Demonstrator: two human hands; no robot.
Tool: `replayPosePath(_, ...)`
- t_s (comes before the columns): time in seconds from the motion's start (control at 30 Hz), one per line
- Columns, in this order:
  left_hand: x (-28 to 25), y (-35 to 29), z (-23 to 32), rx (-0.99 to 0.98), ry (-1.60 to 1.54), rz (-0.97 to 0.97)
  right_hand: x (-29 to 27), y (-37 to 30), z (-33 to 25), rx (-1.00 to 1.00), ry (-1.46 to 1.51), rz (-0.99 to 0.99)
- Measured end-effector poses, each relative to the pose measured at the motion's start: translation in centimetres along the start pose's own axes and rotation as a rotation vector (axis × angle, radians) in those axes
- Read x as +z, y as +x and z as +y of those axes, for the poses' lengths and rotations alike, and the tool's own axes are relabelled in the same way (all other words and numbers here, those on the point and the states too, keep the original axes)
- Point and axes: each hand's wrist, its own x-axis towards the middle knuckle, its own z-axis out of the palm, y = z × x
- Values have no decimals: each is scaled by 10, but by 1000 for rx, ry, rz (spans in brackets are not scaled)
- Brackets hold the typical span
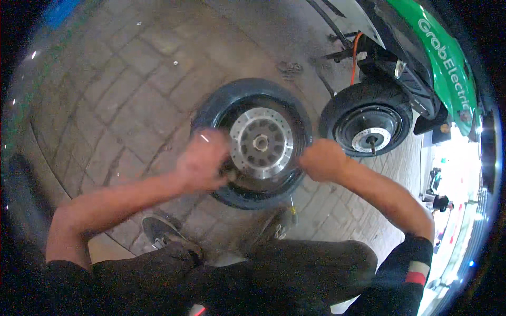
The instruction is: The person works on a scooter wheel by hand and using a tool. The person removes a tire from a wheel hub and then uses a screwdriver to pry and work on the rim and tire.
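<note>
A motor-scooter wheel (253, 197) with a black tyre lies flat on the paving in front of me, its silver brake disc (236, 141) facing up. Over the tyre's left side is my left hand (204, 160), its fingers smeared by motion. A pale glint shows on the back of that hand. My right hand (322, 160) is at the tyre's right side, with its fingers curled closed. What those fingers hold, if anything, is hidden. Both forearms reach in from the lower corners, with the wheel between the hands.
At the upper right stands a green and black scooter (445, 58), near a second wheel (342, 108) with a disc and axle. An orange cable (355, 58) hangs there. My shoes (161, 230) rest on the brick paving (126, 100). A small yellow thing (293, 209) lies below the tyre.
</note>
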Motion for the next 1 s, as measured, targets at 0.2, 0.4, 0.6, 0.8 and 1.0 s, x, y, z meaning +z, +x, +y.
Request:
replayPosePath(0.2,52,-28,62,408,273,-121,-11,17,-12,-67,53,-57)
replayPosePath(0.4,80,22,59,287,98,-403,-20,19,-5,-107,77,-156)
replayPosePath(0.6,60,24,59,337,208,-331,-23,13,23,-35,94,-110)
replayPosePath(0.8,35,28,67,338,212,-400,-8,30,22,-58,113,-176)
replayPosePath(1.0,38,25,71,367,163,-362,5,63,17,-210,99,-192)
